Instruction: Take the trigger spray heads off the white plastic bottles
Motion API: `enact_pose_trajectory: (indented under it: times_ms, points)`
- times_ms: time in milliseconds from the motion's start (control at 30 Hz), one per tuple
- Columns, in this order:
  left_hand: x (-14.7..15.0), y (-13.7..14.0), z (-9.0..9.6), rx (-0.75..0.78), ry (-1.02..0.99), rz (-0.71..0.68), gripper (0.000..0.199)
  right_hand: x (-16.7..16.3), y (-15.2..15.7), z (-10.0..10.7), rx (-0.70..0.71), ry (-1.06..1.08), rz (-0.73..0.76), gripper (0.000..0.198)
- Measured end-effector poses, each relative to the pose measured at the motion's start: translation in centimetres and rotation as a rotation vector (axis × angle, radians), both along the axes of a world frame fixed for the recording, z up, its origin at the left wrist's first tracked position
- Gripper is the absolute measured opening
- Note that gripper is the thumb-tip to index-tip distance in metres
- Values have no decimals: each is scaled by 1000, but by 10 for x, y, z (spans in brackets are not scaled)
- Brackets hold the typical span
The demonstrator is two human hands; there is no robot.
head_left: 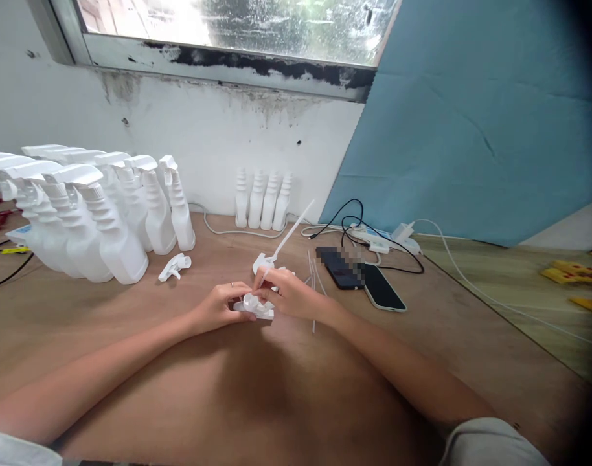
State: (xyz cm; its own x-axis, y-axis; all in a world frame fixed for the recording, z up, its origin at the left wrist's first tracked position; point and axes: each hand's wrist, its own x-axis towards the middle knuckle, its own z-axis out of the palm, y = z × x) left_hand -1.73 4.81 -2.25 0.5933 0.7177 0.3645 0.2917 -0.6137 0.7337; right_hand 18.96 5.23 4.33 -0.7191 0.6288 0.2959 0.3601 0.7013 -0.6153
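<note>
My left hand [227, 304] is closed around a white spray trigger head [258, 307] lying low over the table. Over that head, my right hand [289, 291] pinches what looks like a thin pale tube [263, 277], its end hidden at the fingertips. Just beyond my hands lies another trigger head [263, 261], with a white tube [296, 226] slanting up to the right from it. A loose trigger head [175, 266] rests further left. Several thin clear tubes [314, 291] lie beside my right wrist.
Several white spray bottles [125, 252] with trigger heads stand at the left. By the wall are several bottles without heads [256, 204]. Two phones [384, 288] lie at the right, near a power strip [378, 238] and tangled cables [354, 217].
</note>
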Motion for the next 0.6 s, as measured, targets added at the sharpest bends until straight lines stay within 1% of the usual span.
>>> enact_pose_trajectory:
  times_ms: [100,233,300,400,600]
  points:
    - [0,-1,3,-59,0,13,32,2,-1,1,37,-37,39,5]
    - [0,-2,4,-46,20,7,30,3,-2,2,82,-68,106,9]
    - [0,-1,3,-36,10,-3,31,2,-2,2,85,-61,96,9]
    - [0,-1,1,-21,-13,-34,32,-1,0,0,45,-10,48,8]
    - [-1,-1,1,-34,-33,-50,32,-7,6,-13,-22,73,5,13]
